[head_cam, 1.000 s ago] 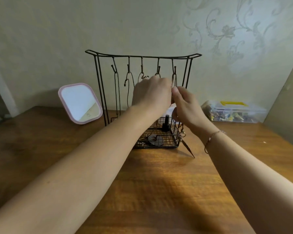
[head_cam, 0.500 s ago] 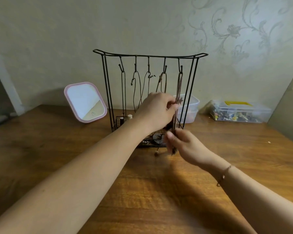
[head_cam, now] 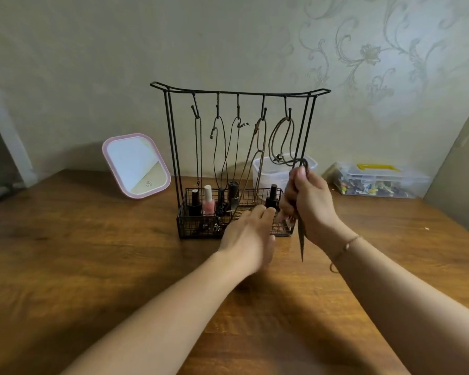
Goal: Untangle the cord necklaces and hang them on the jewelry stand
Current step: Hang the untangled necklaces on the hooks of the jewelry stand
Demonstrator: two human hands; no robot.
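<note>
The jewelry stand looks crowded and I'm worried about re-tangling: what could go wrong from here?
1. The right hand grips a dark cord that loops up toward the rightmost hook of the jewelry stand; a tug could unhook it or tip the light wire frame.
2. The left hand reaches at the basket, close to the nail polish bottles and hanging necklaces; it could snag or knock them.

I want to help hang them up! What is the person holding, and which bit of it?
The right hand grips a dark cord necklace around its middle; its top loop pokes above the fist. The left hand holds nothing.
</note>
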